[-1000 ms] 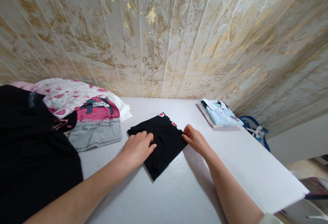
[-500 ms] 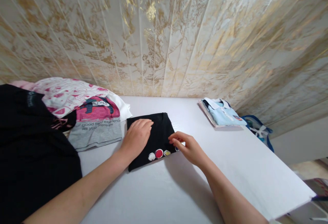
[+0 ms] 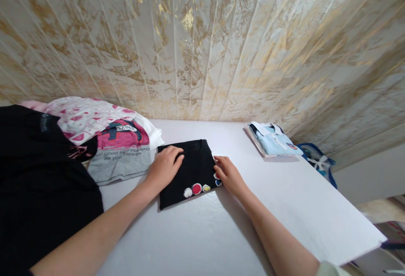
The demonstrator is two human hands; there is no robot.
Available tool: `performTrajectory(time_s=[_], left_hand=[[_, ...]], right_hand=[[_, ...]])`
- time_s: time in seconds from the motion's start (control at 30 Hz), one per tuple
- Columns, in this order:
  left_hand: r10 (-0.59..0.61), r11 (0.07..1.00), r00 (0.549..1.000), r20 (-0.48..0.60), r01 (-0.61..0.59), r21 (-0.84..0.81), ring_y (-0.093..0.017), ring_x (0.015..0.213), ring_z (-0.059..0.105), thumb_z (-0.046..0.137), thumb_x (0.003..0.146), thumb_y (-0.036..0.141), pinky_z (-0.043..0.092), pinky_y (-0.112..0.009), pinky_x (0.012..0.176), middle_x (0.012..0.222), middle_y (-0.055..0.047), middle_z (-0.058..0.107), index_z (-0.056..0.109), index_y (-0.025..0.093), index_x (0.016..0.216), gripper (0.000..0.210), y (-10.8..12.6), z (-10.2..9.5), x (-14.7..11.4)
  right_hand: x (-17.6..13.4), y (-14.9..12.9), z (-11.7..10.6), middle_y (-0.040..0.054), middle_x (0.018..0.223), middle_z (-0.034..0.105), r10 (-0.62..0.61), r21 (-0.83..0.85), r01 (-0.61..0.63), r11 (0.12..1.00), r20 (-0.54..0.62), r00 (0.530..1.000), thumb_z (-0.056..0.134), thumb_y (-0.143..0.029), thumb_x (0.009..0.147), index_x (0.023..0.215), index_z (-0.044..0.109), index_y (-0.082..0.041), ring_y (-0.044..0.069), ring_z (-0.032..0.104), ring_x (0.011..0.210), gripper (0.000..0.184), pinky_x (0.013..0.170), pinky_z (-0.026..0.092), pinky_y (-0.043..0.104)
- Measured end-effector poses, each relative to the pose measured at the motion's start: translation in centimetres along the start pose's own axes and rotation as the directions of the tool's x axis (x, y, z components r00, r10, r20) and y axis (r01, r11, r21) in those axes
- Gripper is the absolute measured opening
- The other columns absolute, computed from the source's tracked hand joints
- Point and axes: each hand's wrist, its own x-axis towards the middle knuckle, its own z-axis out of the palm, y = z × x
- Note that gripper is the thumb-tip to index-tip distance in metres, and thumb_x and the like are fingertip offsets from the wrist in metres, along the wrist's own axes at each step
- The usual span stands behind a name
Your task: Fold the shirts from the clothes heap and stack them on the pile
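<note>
A black T-shirt (image 3: 193, 168) lies folded into a rough rectangle on the white table, with a row of coloured round prints along its near edge. Across its left side rests my left hand (image 3: 166, 166), open, fingers laid on the cloth and thumb apart. My right hand (image 3: 229, 175) is at the shirt's right edge; its slightly bent fingers touch the side and are spread apart, so it is open too. Part of the shirt's left edge is hidden beneath my left hand.
Left of the shirt lies a loose heap of clothes: a grey and pink shirt (image 3: 123, 164), a pink-patterned white garment (image 3: 82, 118) and a large black garment (image 3: 41, 191). A folded stack topped by a light blue collared shirt (image 3: 274, 139) sits at the right, near a blue-edged bag (image 3: 329, 164). Patterned curtains stand behind.
My right hand has shifted slightly right, from above the shirt's corner to along its right edge, with fingers less pinched. More coloured prints show there. My left hand has drawn back slightly left.
</note>
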Motion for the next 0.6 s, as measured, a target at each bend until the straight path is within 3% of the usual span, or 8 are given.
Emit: performTrajectory(time_s=[0.07,0.17,0.3,0.47,0.6], left_hand=[[-0.173,0.983,0.984,-0.035,0.175,0.057,-0.022,0.102,0.06,0.04,0.092,0.032,0.045,-0.032,0.087,0.105,-0.009,0.065,0.057,0.018,0.103,0.025,-1.3,-1.5,0.4],[-0.344,0.934,0.937,0.066,0.333,0.131,-0.024,0.093,0.063,0.045,0.088,0.034,0.045,-0.031,0.076,0.096,-0.009,0.066,0.055,0.018,0.096,0.021,-3.6,-2.8,0.2],[-0.401,0.915,0.902,0.157,0.387,0.114,-0.023,0.087,0.063,0.044,0.088,0.037,0.042,-0.029,0.071,0.09,-0.008,0.068,0.055,0.019,0.084,0.021,-5.6,-2.8,-0.9],[-0.464,0.886,0.871,0.16,0.461,0.055,-0.023,0.084,0.064,0.046,0.086,0.043,0.039,-0.028,0.067,0.089,-0.007,0.07,0.057,0.02,0.079,0.027,-4.8,-2.2,-0.9],[-0.482,0.876,0.871,0.09,0.478,0.07,-0.022,0.081,0.063,0.048,0.085,0.043,0.037,-0.028,0.065,0.085,-0.005,0.069,0.057,0.021,0.079,0.024,-4.2,-1.4,-0.6]], right_hand=[[0.4,0.5,-0.2,0.0104,0.117,0.059,0.066,0.023,-0.066,0.998,-0.02,0.998,0.046,-0.028,0.09,0.124,0.055,-0.019,0.019,0.06,0.101,0.036,0.093,0.045,0.035],[1.5,1.0,-0.6,0.0111,0.114,0.06,0.139,0.006,-0.139,0.99,-0.009,0.99,0.048,-0.028,0.088,0.12,0.057,-0.017,0.018,0.061,0.092,0.035,0.088,0.046,0.033],[3.9,0.8,-0.4,0.0113,0.112,0.061,0.188,-0.052,-0.186,0.981,0.037,0.982,0.05,-0.029,0.089,0.117,0.06,-0.014,0.016,0.062,0.087,0.034,0.086,0.045,0.03],[6.1,-0.5,0.8,0.0068,0.098,0.066,0.295,-0.112,-0.291,0.95,0.023,0.955,0.053,-0.034,0.088,0.1,0.064,-0.018,0.018,0.061,0.089,0.023,0.077,0.042,0.028],[6.1,-1.7,1.3,0.0029,0.088,0.067,0.348,-0.163,-0.35,0.922,-0.04,0.937,0.053,-0.036,0.087,0.092,0.061,-0.022,0.018,0.06,0.083,0.017,0.068,0.038,0.027]])
